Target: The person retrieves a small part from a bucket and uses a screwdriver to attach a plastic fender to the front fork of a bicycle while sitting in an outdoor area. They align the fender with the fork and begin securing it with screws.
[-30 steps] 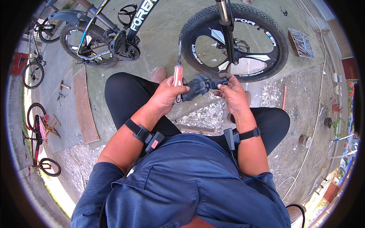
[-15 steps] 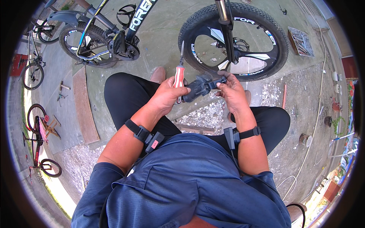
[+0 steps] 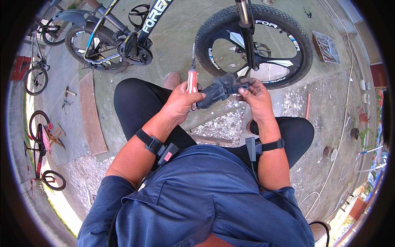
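Note:
My left hand (image 3: 177, 103) is closed around a screwdriver (image 3: 192, 82) with a red and white handle, its shaft pointing up and away from me. The thumb of that same hand also presses on a black plastic part (image 3: 213, 94), thick and rounded at its left end. At the right end of the part, a narrow arm or clip sticks out, pinched between the fingers and thumb of my right hand (image 3: 260, 99). Both hands are above the ground between my knees. What kind of part it is I cannot make out.
A mountain bike's front wheel (image 3: 254, 46) stands just beyond my hands, its frame (image 3: 153, 20) to the left. A tray of tools (image 3: 326, 47) lies at the far right. On the left are a hammer (image 3: 70, 93), a brown board (image 3: 93, 115) and a red bicycle (image 3: 39, 154).
My right hand has shifted slightly to the right, and its fingers have moved on the clip end. The narrow arm now stands out farther from the part. The left hand's hold looks unchanged.

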`<state>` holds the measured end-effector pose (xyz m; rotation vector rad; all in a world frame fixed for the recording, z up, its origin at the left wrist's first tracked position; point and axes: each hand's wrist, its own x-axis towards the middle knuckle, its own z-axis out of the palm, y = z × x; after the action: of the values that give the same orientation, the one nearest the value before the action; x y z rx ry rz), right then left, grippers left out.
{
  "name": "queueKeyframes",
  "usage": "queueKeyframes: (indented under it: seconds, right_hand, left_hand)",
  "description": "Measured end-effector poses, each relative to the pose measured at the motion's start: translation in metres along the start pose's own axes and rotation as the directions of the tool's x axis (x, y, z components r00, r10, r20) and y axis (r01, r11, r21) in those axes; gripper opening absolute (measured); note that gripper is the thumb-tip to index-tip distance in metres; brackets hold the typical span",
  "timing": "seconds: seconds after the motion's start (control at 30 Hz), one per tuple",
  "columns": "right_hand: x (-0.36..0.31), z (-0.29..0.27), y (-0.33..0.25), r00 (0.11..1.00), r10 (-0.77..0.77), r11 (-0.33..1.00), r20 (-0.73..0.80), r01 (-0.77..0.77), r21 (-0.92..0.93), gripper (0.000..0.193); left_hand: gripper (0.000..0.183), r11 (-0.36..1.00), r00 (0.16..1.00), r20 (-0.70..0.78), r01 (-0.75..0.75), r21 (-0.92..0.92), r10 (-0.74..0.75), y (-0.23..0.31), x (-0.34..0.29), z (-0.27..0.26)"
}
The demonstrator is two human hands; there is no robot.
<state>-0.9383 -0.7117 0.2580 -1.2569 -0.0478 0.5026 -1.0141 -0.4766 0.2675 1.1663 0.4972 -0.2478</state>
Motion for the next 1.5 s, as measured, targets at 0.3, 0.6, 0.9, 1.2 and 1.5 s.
queueKeyframes:
  seconds: [0.3,0.6,0.9,1.2,1.5]
  right_hand:
    - [0.003,-0.002,0.004,0.976,-0.105,0.981,-0.193,0.07,-0.18,0.026]
    - [0.005,0.01,0.016,0.931,-0.078,0.981,-0.357,0.008,-0.195,0.032]
    - [0.008,0.022,0.03,0.914,-0.019,1.0,-0.404,0.025,0.01,0.033]
    - [0.005,0.036,0.028,0.948,0.021,1.0,-0.318,-0.02,0.008,0.027]
    - [0.001,0.034,0.013,0.976,0.14,0.972,-0.167,-0.168,-0.166,0.04]
  left_hand:
    - [0.04,0.999,0.999,-0.025,-0.035,-0.011,0.034,0.001,-0.002,0.004]
    - [0.037,0.979,0.993,-0.04,-0.099,0.176,0.107,0.002,-0.006,0.013]
    - [0.032,0.897,0.971,-0.046,-0.198,0.395,0.235,-0.006,-0.005,0.02]
    - [0.032,0.799,0.909,-0.1,-0.297,0.522,0.403,-0.008,-0.006,0.029]
    - [0.031,0.758,0.903,-0.112,-0.274,0.592,0.414,-0.003,-0.01,0.032]
